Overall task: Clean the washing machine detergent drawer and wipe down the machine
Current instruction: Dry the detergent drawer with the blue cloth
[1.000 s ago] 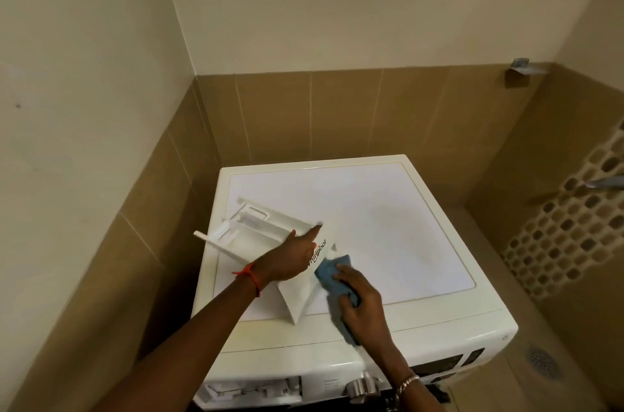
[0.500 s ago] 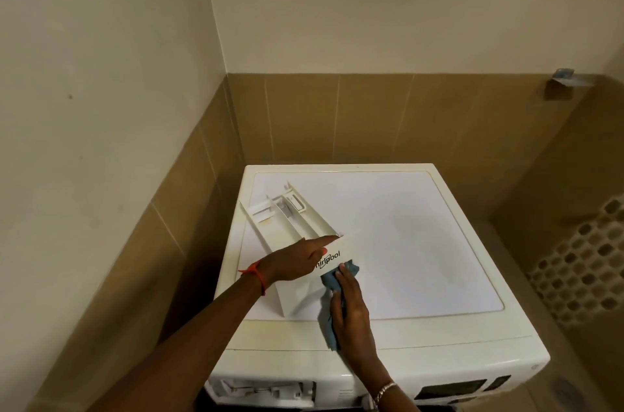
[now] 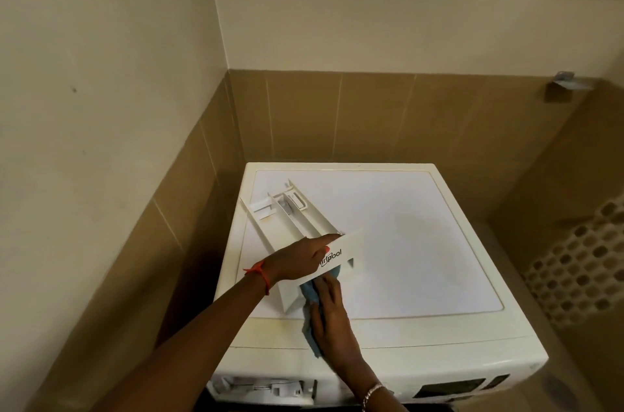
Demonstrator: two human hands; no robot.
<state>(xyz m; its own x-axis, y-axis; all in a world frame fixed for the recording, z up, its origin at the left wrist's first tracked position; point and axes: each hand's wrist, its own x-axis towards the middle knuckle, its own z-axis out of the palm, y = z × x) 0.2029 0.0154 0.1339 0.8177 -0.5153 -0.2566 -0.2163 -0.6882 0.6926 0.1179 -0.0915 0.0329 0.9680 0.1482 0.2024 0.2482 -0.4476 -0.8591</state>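
Drawer: white detergent drawer lying on top of washer, centre-left of frame, front panel w/ logo toward me.
L hand: my fingers clamped on drawer's front panel, index along its top edge.
R hand: fingers pressing blue cloth against panel's lower face.
Drawer slot: open, bottom centre-left of frame.

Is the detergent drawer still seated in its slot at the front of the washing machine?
No. The detergent drawer lies on top of the washing machine, steadied by the left hand, and the slot stands open.
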